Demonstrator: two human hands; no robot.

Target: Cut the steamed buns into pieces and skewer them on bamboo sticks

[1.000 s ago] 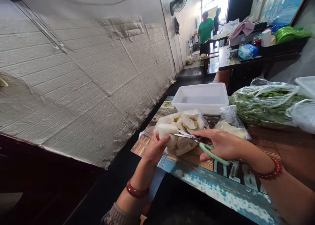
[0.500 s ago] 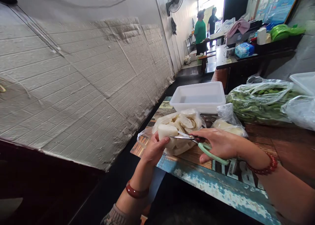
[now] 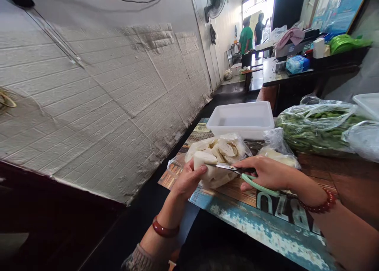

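Note:
Between the thumb and fingers of my left hand is a thick, pale white piece of food; I cannot tell its exact kind. My right hand grips scissors with light green handles. Their blades are nearly closed and reach into the white piece from the right. Just behind and below lies a clear plastic bag filled with similar pale, curled pieces. A smaller clear bag with something pale inside rests beyond my right hand.
A white plastic tub stands behind the bag. To its right sits a big clear bag of green pods. The patterned tabletop ends near me. A brick-patterned wall runs along the left. Two people stand far off by the doorway.
The scissor blades, apart before, have closed onto the white piece, and my right hand's fingers have drawn together. The view has shifted slightly.

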